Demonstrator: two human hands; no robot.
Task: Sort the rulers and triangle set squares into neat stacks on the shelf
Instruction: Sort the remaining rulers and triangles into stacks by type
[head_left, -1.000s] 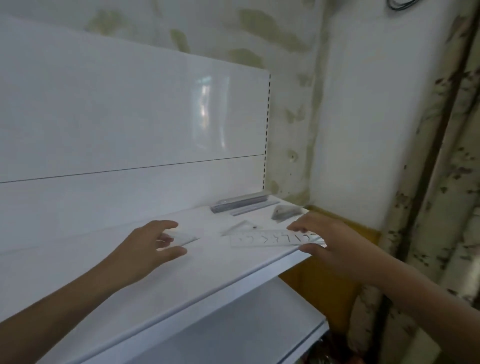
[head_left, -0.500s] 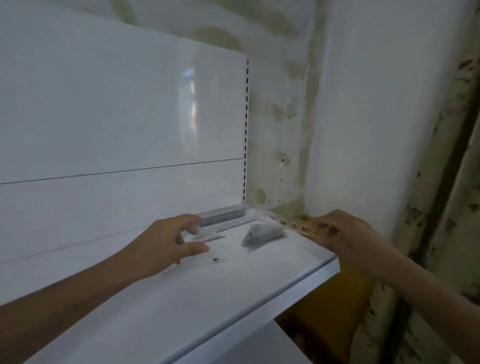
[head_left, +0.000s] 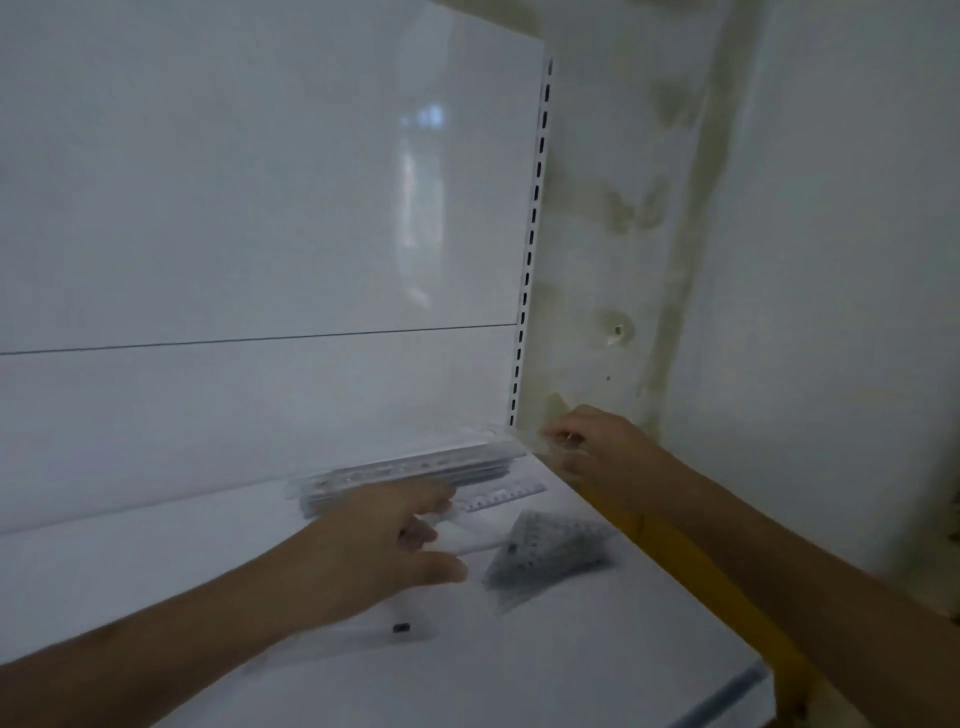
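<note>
While my right hand (head_left: 587, 447) pinches a clear ruler (head_left: 524, 441) at its end over the ruler stack (head_left: 410, 475) by the back panel, I judge it could land skewed or knock the pile crooked, since I hold only one end. One loose ruler (head_left: 501, 497) lies just in front of the stack, and the set squares (head_left: 550, 553) sit in a small heap nearer me. My left hand (head_left: 384, 545) hovers beside them, fingers loosely curled, apparently holding nothing; a careless sweep could scatter that heap. No containers here, only the shelf (head_left: 597, 675).
</note>
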